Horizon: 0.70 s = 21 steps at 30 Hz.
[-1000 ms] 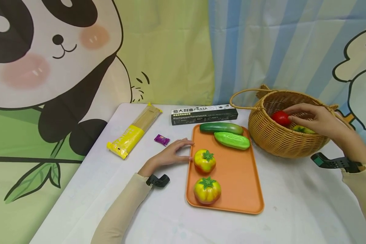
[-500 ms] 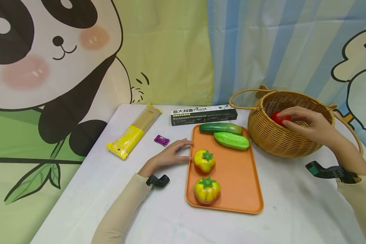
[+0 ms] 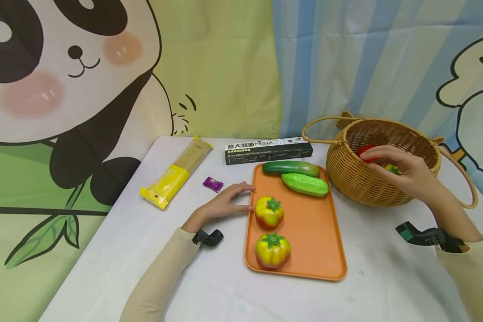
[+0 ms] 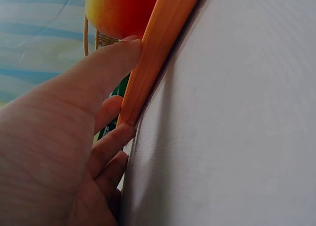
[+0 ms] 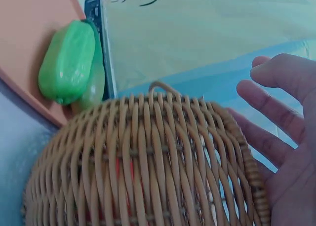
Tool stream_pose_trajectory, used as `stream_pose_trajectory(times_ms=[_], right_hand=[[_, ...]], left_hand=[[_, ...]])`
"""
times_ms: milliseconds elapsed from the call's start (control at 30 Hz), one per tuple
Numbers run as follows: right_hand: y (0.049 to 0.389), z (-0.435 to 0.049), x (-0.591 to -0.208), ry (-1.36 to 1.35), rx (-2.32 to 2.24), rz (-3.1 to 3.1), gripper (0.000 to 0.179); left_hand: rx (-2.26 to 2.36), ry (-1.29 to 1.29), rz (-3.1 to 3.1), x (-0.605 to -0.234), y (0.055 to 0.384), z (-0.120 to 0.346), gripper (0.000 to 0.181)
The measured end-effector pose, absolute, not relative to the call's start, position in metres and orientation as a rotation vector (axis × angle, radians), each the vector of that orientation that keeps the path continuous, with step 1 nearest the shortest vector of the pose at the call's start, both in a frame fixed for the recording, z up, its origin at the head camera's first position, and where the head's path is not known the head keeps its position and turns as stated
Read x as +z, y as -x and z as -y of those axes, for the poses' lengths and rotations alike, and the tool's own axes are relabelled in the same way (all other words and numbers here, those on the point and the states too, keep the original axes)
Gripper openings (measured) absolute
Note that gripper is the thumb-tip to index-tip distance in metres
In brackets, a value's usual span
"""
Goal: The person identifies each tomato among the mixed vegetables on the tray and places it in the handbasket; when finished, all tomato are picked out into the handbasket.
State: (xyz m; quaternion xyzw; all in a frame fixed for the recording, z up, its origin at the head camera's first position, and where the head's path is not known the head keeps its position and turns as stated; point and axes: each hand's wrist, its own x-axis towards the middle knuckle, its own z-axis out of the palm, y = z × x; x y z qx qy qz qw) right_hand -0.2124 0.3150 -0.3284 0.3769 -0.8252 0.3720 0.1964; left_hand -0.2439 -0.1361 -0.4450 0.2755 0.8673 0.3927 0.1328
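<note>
My right hand [image 3: 406,172] is over the near rim of the wicker basket [image 3: 370,188], fingers spread and relaxed. In the right wrist view nothing sits between its thumb and fingers. A round red fruit or vegetable [image 3: 365,151] lies in the basket, mostly hidden behind the fingers; red shows through the weave. Also inside is a yellow-green piece [image 3: 393,169], partly covered. My left hand [image 3: 221,203] touches the left edge of the orange tray [image 3: 314,241] with thumb and fingertips. That tray bears two yellow-red tomatoes [image 3: 273,250], a dark green cucumber [image 3: 290,168] and a light green one [image 3: 305,184].
Behind the tray stands a black-and-white pasta box [image 3: 269,152]. Left of it lie a yellow pack of noodles [image 3: 177,174] and a small purple packet [image 3: 213,184]. The basket's loose handles [image 3: 472,197] stick out at its sides. Printed curtains hang behind the table.
My right hand has moved left and toward me, now covering more of the red item. The basket's right handle has dropped outward. My left hand stays at the tray edge.
</note>
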Motion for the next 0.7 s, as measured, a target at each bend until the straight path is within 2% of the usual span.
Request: stream_pose_trajectory(times_ms=[200,433,700], right_hand=[[0.208,-0.304,-0.332,-1.074,1.104,2.241,0.041],[0.205,-0.293,-0.338,-1.235,1.213,2.118,0.026],[0.196,-0.276,-0.335,-1.351,1.223,2.087,0.026]], left_hand=[[1.134,-0.788,-2.519,-0.443,0.243,0.136,0.061],[1.129,-0.781,-2.519,-0.445,0.243,0.135,0.061],[1.134,-0.779,-2.518,-0.445,0.243,0.136,0.062]])
